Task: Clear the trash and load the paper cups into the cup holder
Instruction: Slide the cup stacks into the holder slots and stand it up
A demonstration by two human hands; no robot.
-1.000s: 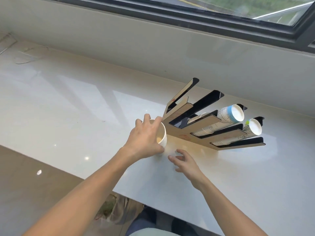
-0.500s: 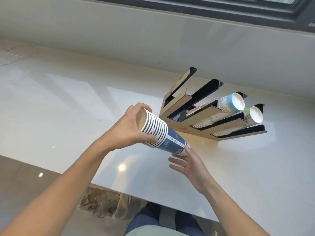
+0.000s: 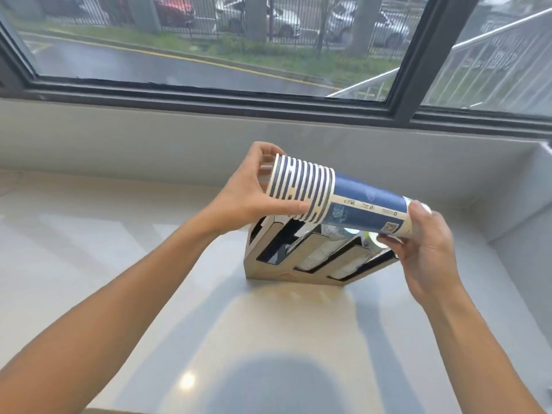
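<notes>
Head view: a nested stack of blue-and-white paper cups (image 3: 337, 201) is held sideways in the air above the slotted tan-and-black cup holder (image 3: 310, 255) on the pale glossy bench (image 3: 119, 249). The left hand (image 3: 248, 192) has its fingers (image 3: 291, 208) wrapped around the rim end; the right hand (image 3: 427, 237) cups the base end, probably steadying the stack to aim it at an empty left slot. The two right slots already hold cups.

Dark-framed window (image 3: 209, 40) above glossy pale counter (image 3: 89, 240); daylight.
</notes>
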